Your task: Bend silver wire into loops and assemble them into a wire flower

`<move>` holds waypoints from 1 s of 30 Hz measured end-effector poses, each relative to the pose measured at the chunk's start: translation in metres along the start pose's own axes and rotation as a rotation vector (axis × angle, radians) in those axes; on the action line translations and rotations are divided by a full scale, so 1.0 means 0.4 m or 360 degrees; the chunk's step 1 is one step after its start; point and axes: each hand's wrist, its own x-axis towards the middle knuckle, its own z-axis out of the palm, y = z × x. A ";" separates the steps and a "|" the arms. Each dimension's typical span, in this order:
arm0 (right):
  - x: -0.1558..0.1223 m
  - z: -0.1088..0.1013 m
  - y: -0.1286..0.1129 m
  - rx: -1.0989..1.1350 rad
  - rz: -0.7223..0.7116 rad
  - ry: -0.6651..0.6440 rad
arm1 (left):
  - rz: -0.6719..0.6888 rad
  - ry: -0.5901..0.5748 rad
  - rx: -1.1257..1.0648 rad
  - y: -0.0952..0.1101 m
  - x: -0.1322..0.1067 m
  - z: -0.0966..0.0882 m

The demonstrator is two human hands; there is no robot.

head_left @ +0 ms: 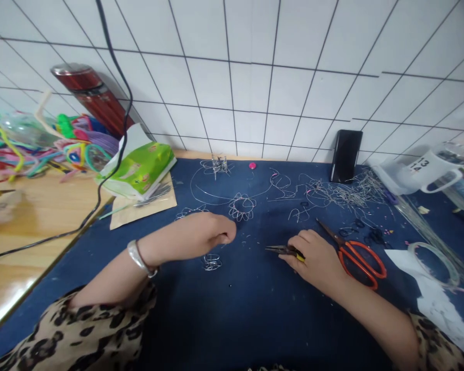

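My right hand [313,255] is closed around small pliers [280,250] with dark jaws and a yellow grip, resting low on the dark blue mat [232,324]. Opposite it, my left hand [212,234] is curled with the fingertips pressed together; what they pinch, if anything, is hidden. A loose bundle of silvery wire loops [212,262] lies just below that hand. Beyond it sits a wire ring with petal-like loops [242,206], and part of a similar wire piece [191,212] shows behind my left wrist. Scissors with orange handles [361,263] lie beside my right hand.
Tangled wire [344,190] spreads near a phone [346,154] leaning on the tiled wall. A white mug [429,170] and a tape roll [435,265] are at right. Left stand a green tissue pack [143,170], a red thermos [96,100] and a black cable [126,123].
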 end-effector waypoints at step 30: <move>0.013 0.007 0.004 -0.0052 -0.0101 0.0021 | -0.0405 -0.0069 0.0030 -0.182 -0.186 0.023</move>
